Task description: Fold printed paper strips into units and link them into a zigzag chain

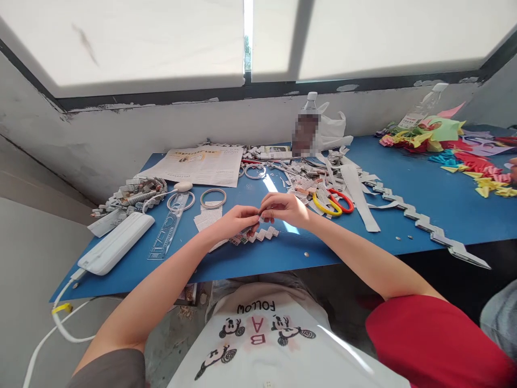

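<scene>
My left hand (239, 220) and my right hand (283, 207) meet over the blue table, fingertips pinched together on a small folded strip of newspaper (262, 218). A zigzag chain of folded newspaper (264, 234) lies just below my fingers; whether it joins the piece I pinch is partly hidden by them. Under my left hand and wrist are cut newspaper slips (208, 215). To the right of my right hand lie scissors (334, 203) with one yellow and one red handle, their blades among paper scraps (305, 180).
On the left are a white power strip (117, 242), a clear stencil ruler (167, 229), a ring (213, 198) and a coiled paper chain (133, 196). Behind lie a newspaper sheet (197, 166) and a bottle (306, 129). Another zigzag chain (422, 221) and coloured paper pieces (476, 164) are right.
</scene>
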`<state>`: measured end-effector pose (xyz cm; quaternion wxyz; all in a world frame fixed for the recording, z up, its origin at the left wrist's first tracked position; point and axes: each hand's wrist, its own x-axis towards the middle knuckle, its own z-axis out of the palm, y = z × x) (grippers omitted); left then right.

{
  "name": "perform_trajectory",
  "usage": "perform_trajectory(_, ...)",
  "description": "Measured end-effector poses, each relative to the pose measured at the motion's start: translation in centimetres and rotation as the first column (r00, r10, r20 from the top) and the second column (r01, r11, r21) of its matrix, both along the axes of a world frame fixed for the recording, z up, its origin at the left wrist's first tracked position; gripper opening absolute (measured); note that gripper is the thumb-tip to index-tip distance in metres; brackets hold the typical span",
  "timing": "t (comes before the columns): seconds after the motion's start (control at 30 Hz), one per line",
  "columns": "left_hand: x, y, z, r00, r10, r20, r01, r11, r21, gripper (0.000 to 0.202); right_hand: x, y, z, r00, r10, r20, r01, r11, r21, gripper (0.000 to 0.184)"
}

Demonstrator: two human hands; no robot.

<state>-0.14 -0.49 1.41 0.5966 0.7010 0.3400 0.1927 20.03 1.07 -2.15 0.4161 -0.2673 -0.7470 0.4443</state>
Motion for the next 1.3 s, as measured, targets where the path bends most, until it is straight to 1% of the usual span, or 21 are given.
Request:
perform_trajectory(0.13,-0.1,0.1,-0.1,0.999,-0.027,0.042,0.028,0.999,-0.024,0.02,-0.1,-0.3,0.4,0.997,-0.074,0.019,0.075,0.993,-0.089,0.024)
perform_trajectory(0.2,0.0,0.1,-0.3,0.998,-0.031,0.047,0.032,0.999,-0.012,0.022,-0.2,-0.5,0.6,0.993,-0.107,0.04,0.112,0.982,-0.149,0.028)
perform_trajectory(0.27,0.0,0.1,-0.4,0.999,-0.032,0.029,0.032,0.999,0.011,0.025,-0.2,-0.5,0.9,0.989,-0.13,0.068,0.141,0.971,-0.196,0.03)
perform_trajectory(0.37,0.0,-0.1,-0.3,1.0,-0.007,-0.013,0.008,1.0,0.026,0.027,-0.1,-0.4,1.3,0.98,-0.142,0.138,0.171,0.959,-0.227,0.027)
perform_trajectory(0.47,0.1,-0.4,0.0,0.998,0.01,-0.055,-0.009,1.0,0.012,0.027,0.0,-0.3,1.4,0.974,-0.121,0.192,0.166,0.957,-0.239,0.025)
perform_trajectory(0.63,0.0,-0.3,0.0,0.993,0.014,-0.119,-0.009,0.999,0.047,0.037,0.0,-0.5,1.3,0.978,-0.123,0.17,0.16,0.962,-0.222,0.026)
perform_trajectory(0.7,-0.1,-0.2,-0.2,0.993,0.014,-0.114,-0.007,0.998,0.059,0.038,0.0,-0.5,1.3,0.978,-0.121,0.17,0.158,0.962,-0.222,0.026)
perform_trajectory(0.83,0.0,0.0,-0.5,0.997,0.004,-0.082,-0.001,0.999,0.033,0.034,0.1,-0.3,1.3,0.98,-0.103,0.172,0.146,0.955,-0.257,0.029)
perform_trajectory(0.97,0.1,0.0,-0.5,0.996,0.002,-0.093,0.0,1.0,0.017,0.028,0.5,0.1,1.2,0.981,-0.038,0.188,0.09,0.956,-0.278,0.029)
perform_trajectory(1.07,0.3,-0.1,-0.4,0.987,-0.023,-0.157,0.031,0.998,0.048,0.029,0.5,0.1,1.2,0.976,0.016,0.215,0.041,0.965,-0.259,0.03)
perform_trajectory(1.1,0.3,-0.1,-0.3,0.982,-0.02,-0.186,0.032,0.997,0.066,0.031,0.5,0.0,1.2,0.974,0.014,0.225,0.043,0.968,-0.246,0.031)
perform_trajectory(1.17,0.3,0.0,-0.4,0.979,0.032,-0.201,-0.006,0.992,0.125,0.032,0.3,-0.2,1.2,0.973,-0.034,0.228,0.08,0.978,-0.194,0.03)
perform_trajectory(1.23,0.1,0.4,-0.5,0.983,0.119,-0.137,-0.093,0.98,0.179,0.031,0.2,-0.3,1.1,0.973,-0.13,0.19,0.149,0.985,-0.09,0.028)
perform_trajectory(1.27,0.1,0.7,-0.7,0.983,0.163,-0.084,-0.146,0.973,0.181,0.031,0.2,-0.4,1.1,0.971,-0.179,0.158,0.183,0.983,-0.012,0.027)
perform_trajectory(1.3,0.0,1.0,-0.8,0.979,0.202,-0.029,-0.195,0.969,0.151,0.031,0.2,-0.5,1.0,0.969,-0.212,0.129,0.203,0.976,0.081,0.026)
